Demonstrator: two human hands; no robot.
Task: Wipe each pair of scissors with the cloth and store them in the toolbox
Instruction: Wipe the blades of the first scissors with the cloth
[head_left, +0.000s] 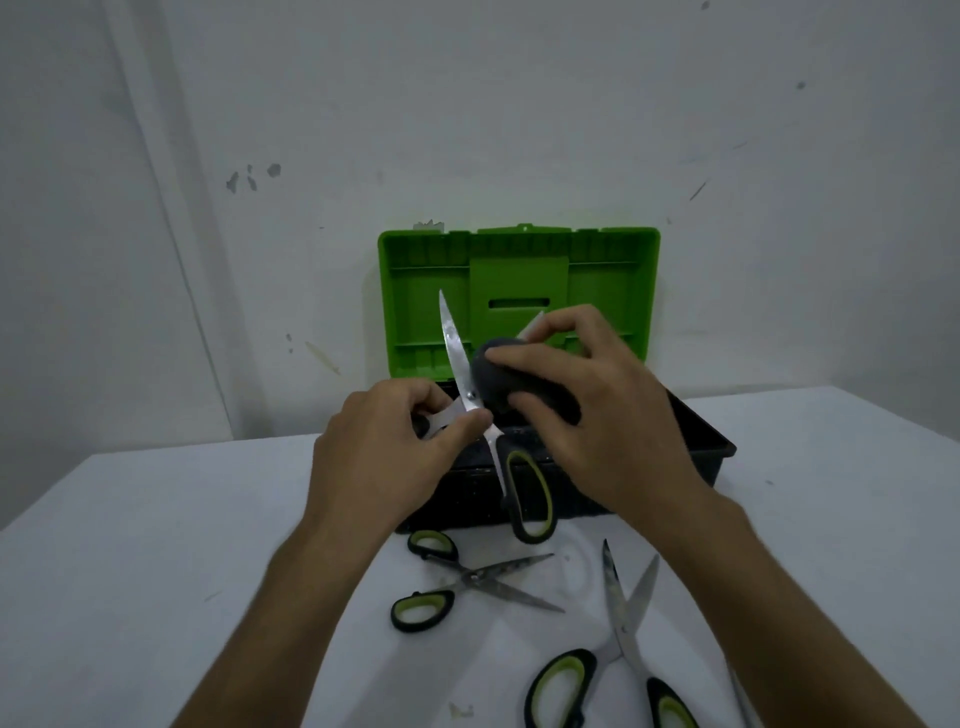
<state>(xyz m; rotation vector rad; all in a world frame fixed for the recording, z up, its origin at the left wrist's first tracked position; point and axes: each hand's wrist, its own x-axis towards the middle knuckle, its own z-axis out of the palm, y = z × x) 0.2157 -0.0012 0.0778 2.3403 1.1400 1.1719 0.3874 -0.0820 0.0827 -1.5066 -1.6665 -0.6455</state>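
Note:
My left hand grips an open pair of scissors by one handle, above the front of the toolbox. One blade points up; the other handle loop hangs down, black with a green lining. My right hand holds a dark grey cloth wrapped round the second blade, whose tip shows past my fingers. The toolbox has a black base and a raised green lid. On the table in front lie two more open pairs of scissors.
The toolbox stands at the back of a white table, against a scuffed white wall. Bare tabletop stretches to the left and right of the box.

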